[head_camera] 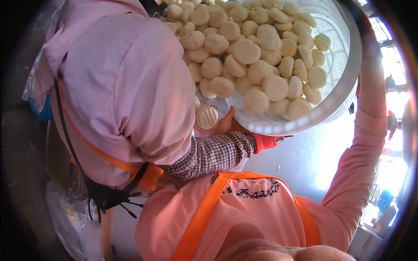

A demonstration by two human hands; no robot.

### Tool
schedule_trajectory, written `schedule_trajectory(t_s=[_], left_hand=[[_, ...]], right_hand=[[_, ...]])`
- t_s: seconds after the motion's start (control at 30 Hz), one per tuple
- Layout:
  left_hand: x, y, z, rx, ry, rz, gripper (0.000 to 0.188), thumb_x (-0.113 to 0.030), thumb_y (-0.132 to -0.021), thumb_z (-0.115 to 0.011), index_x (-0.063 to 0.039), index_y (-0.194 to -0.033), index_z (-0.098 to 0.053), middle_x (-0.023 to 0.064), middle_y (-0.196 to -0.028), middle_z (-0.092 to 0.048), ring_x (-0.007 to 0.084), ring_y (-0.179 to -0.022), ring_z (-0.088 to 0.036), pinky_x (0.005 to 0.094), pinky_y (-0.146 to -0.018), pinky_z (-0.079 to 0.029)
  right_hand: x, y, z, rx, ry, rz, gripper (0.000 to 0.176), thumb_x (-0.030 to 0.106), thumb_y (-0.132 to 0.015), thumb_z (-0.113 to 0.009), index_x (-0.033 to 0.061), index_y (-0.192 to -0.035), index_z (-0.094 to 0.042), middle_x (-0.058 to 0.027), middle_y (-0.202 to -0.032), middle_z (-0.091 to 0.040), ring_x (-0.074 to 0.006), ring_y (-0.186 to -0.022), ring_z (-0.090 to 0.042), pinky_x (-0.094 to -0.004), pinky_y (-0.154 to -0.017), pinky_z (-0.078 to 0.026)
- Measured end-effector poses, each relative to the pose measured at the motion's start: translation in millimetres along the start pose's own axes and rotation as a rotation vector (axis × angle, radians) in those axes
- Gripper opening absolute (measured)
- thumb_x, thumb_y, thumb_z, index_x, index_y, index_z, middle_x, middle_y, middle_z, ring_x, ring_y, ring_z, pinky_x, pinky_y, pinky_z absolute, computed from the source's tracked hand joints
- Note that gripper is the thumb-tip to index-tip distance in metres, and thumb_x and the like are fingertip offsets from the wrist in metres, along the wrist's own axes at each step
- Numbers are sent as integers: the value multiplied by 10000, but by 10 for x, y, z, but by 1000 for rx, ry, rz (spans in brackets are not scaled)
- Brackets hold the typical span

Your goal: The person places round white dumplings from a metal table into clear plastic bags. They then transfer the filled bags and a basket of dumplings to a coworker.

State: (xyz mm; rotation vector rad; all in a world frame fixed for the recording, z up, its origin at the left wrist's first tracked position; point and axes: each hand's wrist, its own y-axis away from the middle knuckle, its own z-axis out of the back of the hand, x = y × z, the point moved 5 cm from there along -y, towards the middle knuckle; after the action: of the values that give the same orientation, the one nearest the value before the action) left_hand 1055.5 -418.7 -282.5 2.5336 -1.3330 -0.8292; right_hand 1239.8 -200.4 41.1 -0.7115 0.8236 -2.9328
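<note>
A white perforated plastic basket point(351, 62) is tilted on its side before me, its thick rim curving down the right. Many pale round buns point(246, 51), some with pleated tops, fill its mouth and spill leftwards. My right hand point(370, 44), in a red and dark glove, grips the basket's far right side; its fingers are partly cut off by the view. A bare-looking hand, apparently my left hand point(225, 125), has its thumb raised beside the lower rim. Its wrist is hidden behind a co-worker's checked sleeve point(212, 151), so its hold is unclear.
A co-worker in a pink hooded top point(127, 78) leans in close on the left, a red-gloved hand point(264, 142) at the basket's lower rim. One ridged bun point(206, 117) lies at the near edge of the heap. A grey metal surface point(287, 160) extends below the basket.
</note>
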Motion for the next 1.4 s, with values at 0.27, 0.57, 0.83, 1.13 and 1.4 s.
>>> schedule_trajectory(t_s=[0.27,0.57,0.83,1.13,1.4], left_hand=[[348,29,-371,25,-69,84,457,-365,-950,-498,-19,-1246,-488,151,-1108,-598,280,-1064,-578,431,-939,-460],[379,1702,114,-210,-79,-62,461,-387,-969,-487,-23,-1251,-491,146,-1104,-597,278,-1072,-578,441,-956,-455],[188,-45,194,-422,357,-91,441,-224,-977,-463,54,-1290,-325,214,-1226,-511,347,-1075,-581,497,-818,-542],[1045,-370,-251,-537,112,-44,382,-72,-961,-428,-9,-1329,-347,142,-1320,-478,276,-1179,-533,417,-952,-504],[1162,-707,-137,-276,99,61,383,-86,-972,-422,26,-1328,-339,164,-1316,-471,293,-1184,-525,440,-1004,-463]], right_hand=[[-173,177,673,-26,-43,12,337,196,-842,-678,6,-1119,-649,-116,-1048,-665,-170,-949,-578,-305,-837,-472],[12,458,826,8,-286,131,329,177,-840,-685,1,-1116,-648,-108,-1036,-668,-148,-937,-571,-292,-832,-470],[124,797,1051,32,-573,260,323,160,-839,-692,-4,-1114,-647,-100,-1025,-670,-129,-926,-565,-281,-827,-468],[-53,1205,1369,-23,-326,189,220,173,-843,-703,-30,-923,-675,-60,-834,-673,-84,-757,-547,-286,-660,-455],[661,1620,1451,96,-545,83,291,257,-827,-704,-15,-779,-613,-26,-660,-594,-75,-555,-512,-252,-486,-405]])
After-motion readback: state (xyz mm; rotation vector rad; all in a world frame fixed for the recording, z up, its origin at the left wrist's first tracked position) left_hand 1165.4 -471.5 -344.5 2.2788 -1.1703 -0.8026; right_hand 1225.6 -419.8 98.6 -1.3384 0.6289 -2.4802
